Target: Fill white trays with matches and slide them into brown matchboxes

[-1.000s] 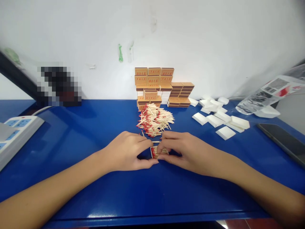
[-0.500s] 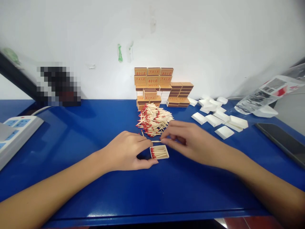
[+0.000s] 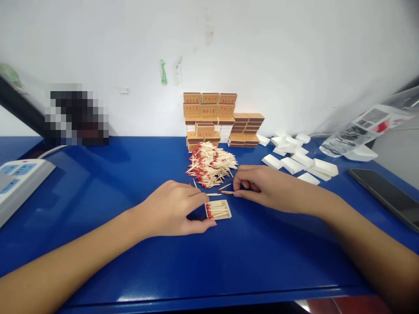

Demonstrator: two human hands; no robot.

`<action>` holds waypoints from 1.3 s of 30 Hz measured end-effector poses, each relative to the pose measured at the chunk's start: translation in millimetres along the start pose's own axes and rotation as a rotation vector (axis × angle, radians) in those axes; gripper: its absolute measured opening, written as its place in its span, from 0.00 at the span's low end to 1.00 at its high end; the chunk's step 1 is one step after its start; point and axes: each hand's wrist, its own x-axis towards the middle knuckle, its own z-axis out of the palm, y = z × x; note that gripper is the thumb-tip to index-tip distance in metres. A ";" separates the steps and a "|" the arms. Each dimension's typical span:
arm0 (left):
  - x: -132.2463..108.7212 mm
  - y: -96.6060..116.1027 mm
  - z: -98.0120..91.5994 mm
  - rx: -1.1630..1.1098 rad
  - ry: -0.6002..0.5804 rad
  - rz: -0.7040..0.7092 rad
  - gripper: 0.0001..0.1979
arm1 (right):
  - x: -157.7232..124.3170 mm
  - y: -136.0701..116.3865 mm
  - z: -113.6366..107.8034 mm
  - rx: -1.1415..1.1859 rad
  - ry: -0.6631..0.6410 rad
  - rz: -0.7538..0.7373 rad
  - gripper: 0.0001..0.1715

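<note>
A small white matchbox tray (image 3: 230, 214) lies on the blue table, partly filled with red-tipped matches. My left hand (image 3: 173, 209) steadies its left end, index finger at the far corner and thumb at the near one. Just beyond the tray, my right hand (image 3: 258, 185) pinches a match (image 3: 230, 192) between thumb and fingertips, its red head pointing left. Another loose match (image 3: 225, 186) rests close by, and one more lies between the tray and the heap. Behind them is a big pile of matches (image 3: 211, 163), heads mostly to the left.
Stacked orange matchboxes (image 3: 209, 110) stand against the wall behind the pile. Empty white trays (image 3: 293, 165) are scattered at the right, near a plastic bottle (image 3: 356, 131) and a dark phone (image 3: 386, 194). A power strip (image 3: 24, 183) sits at the left edge.
My right hand has drawn back to the right, away from the tray, and a match now shows at its fingertips. My left hand has stayed at the tray.
</note>
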 end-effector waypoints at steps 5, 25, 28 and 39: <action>0.2 0.4 -1.0 -0.004 -0.008 -0.004 0.17 | -0.6 1.9 1.5 0.014 -0.003 0.007 0.13; 0.4 0.5 0.4 0.032 -0.011 -0.011 0.17 | -4.0 -43.3 21.2 -0.177 0.057 -0.179 0.08; 0.8 0.9 0.4 0.028 -0.009 -0.011 0.17 | -3.4 -42.0 21.6 -0.144 0.072 -0.192 0.08; 0.4 0.5 -0.5 0.042 -0.016 -0.008 0.18 | -5.2 -48.1 20.5 -0.026 0.055 -0.156 0.08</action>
